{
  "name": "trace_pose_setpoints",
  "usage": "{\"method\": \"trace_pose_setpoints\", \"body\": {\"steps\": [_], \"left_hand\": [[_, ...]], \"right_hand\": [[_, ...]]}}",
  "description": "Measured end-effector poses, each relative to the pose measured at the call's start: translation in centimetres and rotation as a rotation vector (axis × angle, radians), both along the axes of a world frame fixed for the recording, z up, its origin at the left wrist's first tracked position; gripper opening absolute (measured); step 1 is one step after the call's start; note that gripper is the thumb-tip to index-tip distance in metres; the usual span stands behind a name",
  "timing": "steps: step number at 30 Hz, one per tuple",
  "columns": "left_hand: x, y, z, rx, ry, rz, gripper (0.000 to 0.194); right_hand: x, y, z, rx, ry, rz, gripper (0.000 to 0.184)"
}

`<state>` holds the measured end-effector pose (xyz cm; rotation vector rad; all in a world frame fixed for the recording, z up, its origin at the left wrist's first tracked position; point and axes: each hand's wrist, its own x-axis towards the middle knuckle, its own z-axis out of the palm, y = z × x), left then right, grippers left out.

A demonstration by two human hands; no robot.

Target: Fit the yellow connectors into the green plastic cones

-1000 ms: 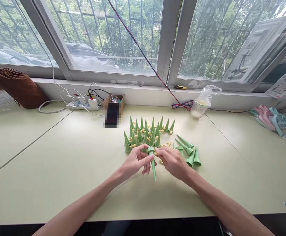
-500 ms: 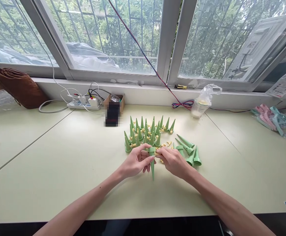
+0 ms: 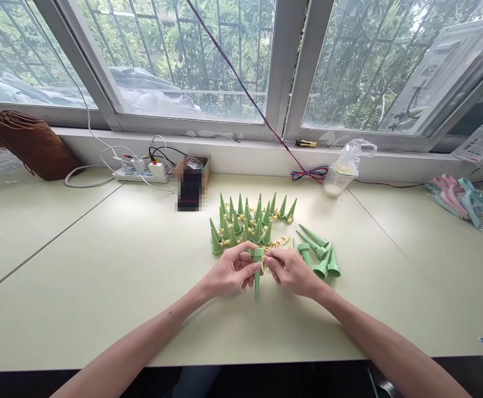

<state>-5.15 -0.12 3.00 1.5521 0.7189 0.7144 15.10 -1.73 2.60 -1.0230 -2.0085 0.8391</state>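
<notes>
Between the thumb and fingers of my left hand (image 3: 231, 272) is a green plastic watering spike (image 3: 257, 282), collar up and point down, above the table. Close against the right side of its collar, the fingers of my right hand (image 3: 293, 272) are pinched together on a small yellow valve (image 3: 266, 251), mostly hidden by the fingertips. Just beyond my hands stand several green spikes (image 3: 236, 224), points up, with yellow valves at their bases. A few loose yellow valves (image 3: 285, 240) lie near my right hand. More green spikes (image 3: 333, 264) without visible valves lie or lean to its right.
The pale table (image 3: 121, 287) runs up to the window sill. Along its back are a power strip (image 3: 142, 176), a small cardboard box (image 3: 204, 166), coiled wires (image 3: 310, 175) and a cup in a plastic bag (image 3: 339, 174). A brown bag (image 3: 34, 146) sits at the far left.
My right hand has shifted slightly and its fingers have curled differently beside the collar. The left hand keeps its hold on the spike. The whole view has moved a little.
</notes>
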Motion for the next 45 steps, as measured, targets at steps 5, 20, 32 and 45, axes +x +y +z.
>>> {"method": "trace_pose_setpoints", "body": {"steps": [5,20,32,45], "left_hand": [[0.1,-0.2,0.2,-0.005,-0.005,0.009,0.034],[0.3,0.2,0.5,-0.192,-0.151,-0.078,0.03],[0.3,0.3,-0.3,-0.51,-0.398,-0.259,0.029],[0.4,0.2,-0.4,-0.527,-0.367,-0.252,0.03]], "right_hand": [[0.1,-0.1,0.2,-0.236,0.08,0.03,0.033],[-0.1,0.1,0.1,-0.48,0.395,0.125,0.047],[-0.5,-1.0,0.3,-0.254,0.525,0.077,0.024],[-0.6,-0.7,-0.3,0.12,0.384,0.037,0.012]]}}
